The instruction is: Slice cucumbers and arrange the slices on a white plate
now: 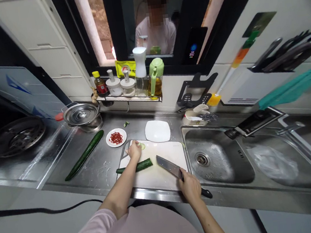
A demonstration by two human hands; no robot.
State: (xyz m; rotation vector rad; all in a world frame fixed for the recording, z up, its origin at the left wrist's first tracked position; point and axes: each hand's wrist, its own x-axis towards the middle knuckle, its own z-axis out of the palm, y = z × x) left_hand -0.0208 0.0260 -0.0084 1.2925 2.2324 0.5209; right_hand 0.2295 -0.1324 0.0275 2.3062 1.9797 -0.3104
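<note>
A white cutting board [164, 170] lies on the steel counter left of the sink. On it rests a partly cut cucumber [139, 166] with a cut slice [142, 146] near the board's far edge. My left hand [134, 150] reaches over the cucumber to the far side of the board, fingers curled right beside the slice. My right hand [191, 187] is closed around the handle of a cleaver [169, 166], whose blade lies low over the board, right of the cucumber.
A whole cucumber [85, 154] lies on the counter to the left. A small dish of chopped red chili [116, 137] and an empty white plate [157, 131] sit behind the board. The sink [220, 161], a lidded pot [82, 116] and a condiment shelf [130, 97] surround them.
</note>
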